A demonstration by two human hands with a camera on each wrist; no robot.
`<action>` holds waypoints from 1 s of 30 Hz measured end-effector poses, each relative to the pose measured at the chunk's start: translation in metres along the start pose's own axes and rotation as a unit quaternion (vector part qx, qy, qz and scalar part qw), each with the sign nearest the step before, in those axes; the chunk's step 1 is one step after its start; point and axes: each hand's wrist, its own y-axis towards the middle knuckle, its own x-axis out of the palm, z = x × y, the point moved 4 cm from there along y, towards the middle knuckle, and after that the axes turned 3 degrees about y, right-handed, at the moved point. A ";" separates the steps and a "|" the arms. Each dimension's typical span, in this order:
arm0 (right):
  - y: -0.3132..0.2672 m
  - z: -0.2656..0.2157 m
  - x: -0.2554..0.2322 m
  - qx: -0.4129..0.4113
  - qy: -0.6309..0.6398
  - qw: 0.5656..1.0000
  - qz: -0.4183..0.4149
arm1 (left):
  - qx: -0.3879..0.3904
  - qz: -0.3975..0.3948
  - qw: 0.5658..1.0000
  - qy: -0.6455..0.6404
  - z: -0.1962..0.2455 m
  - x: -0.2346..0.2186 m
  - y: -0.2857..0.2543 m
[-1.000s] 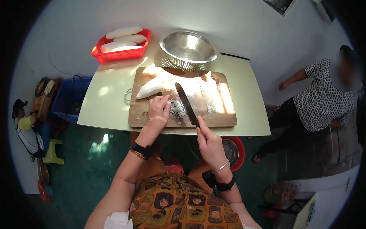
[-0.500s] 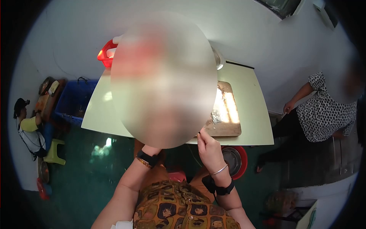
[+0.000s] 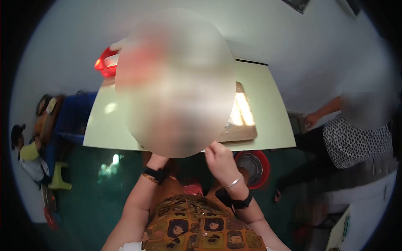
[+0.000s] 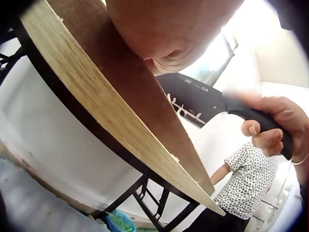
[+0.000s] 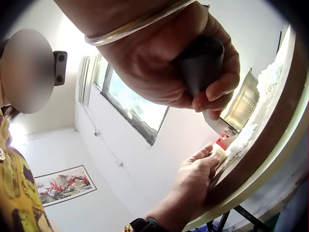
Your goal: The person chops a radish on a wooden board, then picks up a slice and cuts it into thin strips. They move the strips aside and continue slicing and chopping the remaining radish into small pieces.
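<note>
My right hand (image 3: 221,161) grips the black handle of a knife (image 4: 193,99) at the table's front edge. White bits cling to its dark, broad blade. In the right wrist view, my left hand (image 5: 195,176) holds a pale piece of peeled white radish (image 5: 221,152) at the board with curled fingers. Chopped white bits (image 5: 241,144) lie on the wooden cutting board (image 3: 243,134). A blurred disc hides the left hand, the blade and most of the board in the head view.
A red basket (image 3: 108,72) with white radishes stands at the table's back left. Behind the board is a perforated metal bowl (image 5: 244,99). A red basin (image 3: 264,167) sits below the table (image 3: 272,104). One person (image 3: 356,140) stands at right; another (image 3: 33,157) is at far left.
The blurred disc has come over the board and left hand since a second ago. My right hand has shifted slightly left and toward my body. The person at right has shifted in view.
</note>
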 end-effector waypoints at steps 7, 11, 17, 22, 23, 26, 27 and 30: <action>-0.003 0.015 0.031 0.039 -0.033 0.998 -0.036 | 0.010 -0.066 0.998 -0.018 -0.013 0.004 -0.005; 0.005 0.043 0.044 0.047 -0.028 0.998 -0.040 | -0.003 -0.070 0.997 0.033 -0.033 0.016 -0.005; 0.003 0.038 0.038 0.036 -0.059 0.997 -0.041 | 0.001 -0.057 0.997 0.054 -0.015 0.016 0.003; 0.009 0.016 0.021 0.060 -0.078 0.993 -0.068 | -0.053 -0.020 0.998 -0.001 0.008 0.002 0.010; 0.010 0.016 0.021 0.039 -0.078 0.995 -0.048 | -0.041 -0.002 0.999 -0.003 0.004 -0.001 0.011; 0.019 0.014 0.001 0.042 -0.017 0.998 -0.042 | -0.099 0.040 0.994 -0.028 0.013 -0.002 0.013; 0.024 0.021 -0.004 0.056 0.023 0.997 -0.055 | -0.113 0.037 0.993 -0.020 0.017 0.000 0.015; 0.031 0.036 -0.013 0.108 0.069 0.989 -0.073 | -0.139 0.059 0.988 -0.038 0.010 0.014 0.016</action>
